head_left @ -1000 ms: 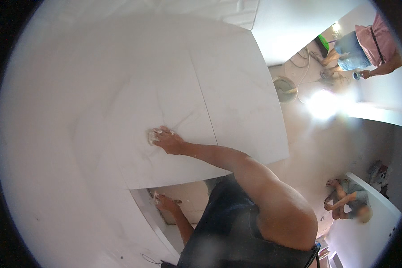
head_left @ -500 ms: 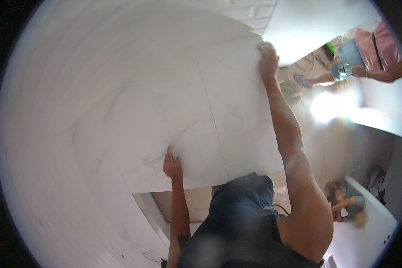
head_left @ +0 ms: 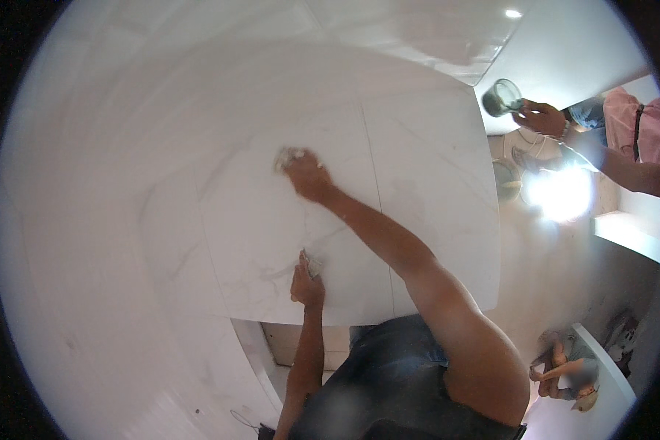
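Observation:
A wide white surface [head_left: 440, 213] with grey marble veining and thin seam lines lies in front of me. My right hand [head_left: 312, 174] is on it, left of the long seam, fingers closed round a crumpled whitish cloth [head_left: 290, 157]. Nearer to me, my left hand [head_left: 307, 286] is closed on a small pale object [head_left: 313, 265] with a thin tip. Its kind is too unclear to name. The tip touches or hovers just over the surface; I cannot tell which.
On the right, another person's hand [head_left: 544, 119] holds a clear cup [head_left: 503, 97] beside the surface's far right corner. A round bucket [head_left: 507, 180] stands on the floor below. A second person [head_left: 568, 370] crouches at lower right near a white panel [head_left: 603, 359].
My right hand has swept the cloth left and nearer, from the far right corner to mid-surface. The left hand stays at about the same spot. The other person's cup has come up beside the surface.

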Action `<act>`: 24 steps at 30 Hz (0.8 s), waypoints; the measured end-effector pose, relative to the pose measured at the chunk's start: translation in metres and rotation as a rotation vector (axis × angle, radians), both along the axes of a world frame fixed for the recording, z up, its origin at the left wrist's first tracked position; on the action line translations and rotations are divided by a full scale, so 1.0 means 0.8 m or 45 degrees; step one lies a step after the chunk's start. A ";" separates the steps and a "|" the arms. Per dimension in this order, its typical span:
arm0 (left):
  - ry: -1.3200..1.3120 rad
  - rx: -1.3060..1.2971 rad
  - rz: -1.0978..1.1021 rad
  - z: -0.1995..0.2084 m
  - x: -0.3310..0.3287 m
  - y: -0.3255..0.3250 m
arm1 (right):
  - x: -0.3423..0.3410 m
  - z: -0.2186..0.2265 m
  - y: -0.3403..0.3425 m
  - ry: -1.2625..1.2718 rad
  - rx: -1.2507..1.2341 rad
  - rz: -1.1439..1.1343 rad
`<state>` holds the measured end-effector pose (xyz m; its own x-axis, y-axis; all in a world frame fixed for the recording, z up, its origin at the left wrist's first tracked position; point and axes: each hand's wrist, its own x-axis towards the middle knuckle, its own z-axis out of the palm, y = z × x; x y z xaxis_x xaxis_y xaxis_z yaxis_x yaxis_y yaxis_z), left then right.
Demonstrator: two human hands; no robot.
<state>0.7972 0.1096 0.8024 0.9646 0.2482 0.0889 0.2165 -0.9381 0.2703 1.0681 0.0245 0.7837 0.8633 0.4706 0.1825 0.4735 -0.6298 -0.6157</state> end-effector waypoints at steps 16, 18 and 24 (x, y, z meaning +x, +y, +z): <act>-0.041 -0.128 0.015 0.004 0.025 -0.019 | -0.090 -0.039 -0.397 0.043 -0.720 -1.235; -0.030 -0.090 -0.022 0.005 0.033 -0.026 | -0.138 -0.060 -0.457 -0.128 -0.375 -1.453; -0.048 -0.042 -0.065 0.002 0.044 -0.028 | -0.211 -0.043 -0.362 0.135 -0.472 -0.834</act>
<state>0.8325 0.0869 0.8042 0.9722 0.2023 0.1182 0.1578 -0.9381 0.3083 0.8990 -0.2649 0.7494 0.9915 -0.1296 0.0128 -0.1181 -0.9365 -0.3301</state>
